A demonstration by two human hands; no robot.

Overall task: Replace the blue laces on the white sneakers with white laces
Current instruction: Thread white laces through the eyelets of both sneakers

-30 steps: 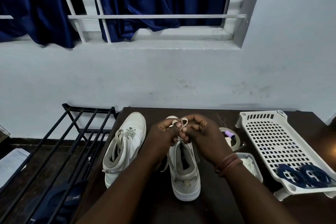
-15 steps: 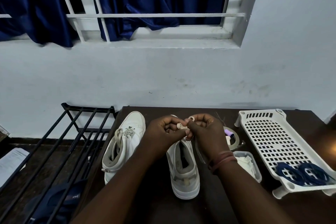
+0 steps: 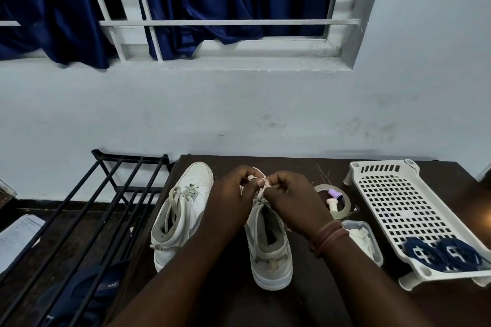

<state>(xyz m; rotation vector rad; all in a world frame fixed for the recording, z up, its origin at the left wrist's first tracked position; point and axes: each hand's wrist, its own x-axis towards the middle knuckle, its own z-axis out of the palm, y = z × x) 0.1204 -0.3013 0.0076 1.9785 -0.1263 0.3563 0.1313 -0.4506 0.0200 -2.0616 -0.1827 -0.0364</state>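
Change noted: against the frames a moment earlier, the raised loops of the white lace (image 3: 261, 188) have been drawn down and the two hands brought closer together over the right sneaker. By this the bow is judged to be tightening, and the relacing of the second shoe to be close to finished.

Items, left to right:

1. Rack (image 3: 87, 210): black metal bars, thin and parallel, set beside the table. Printed paper and a dark blue fabric item are seen beneath it.
2. Table (image 3: 305, 167): dark brown, smooth, faintly scratched.
3. Left sneaker (image 3: 186, 210): white high-top, smooth leather-like upper, grey padded collar. White flat laces are already threaded and tied.
4. Left hand (image 3: 228, 202): fingers curled, the white lace pinched at the fingertips.
5. Right sneaker (image 3: 268, 247): white, same build, heel toward the wearer, standing upright between the forearms. Its toe is hidden by the hands.
6. Right hand (image 3: 292, 199): fingers curled, the other part of the white lace gripped. Reddish thread bands are worn at the wrist.
7. Tape roll (image 3: 342, 210): clear, ring-shaped, lying flat, with a small lilac object inside.
8. Small container (image 3: 372, 244): translucent plastic, holding white crumpled material.
9. Tray (image 3: 398, 207): white perforated plastic, footed.
10. Blue laces (image 3: 443, 253): two dark coils, removed, resting in the tray's near end.
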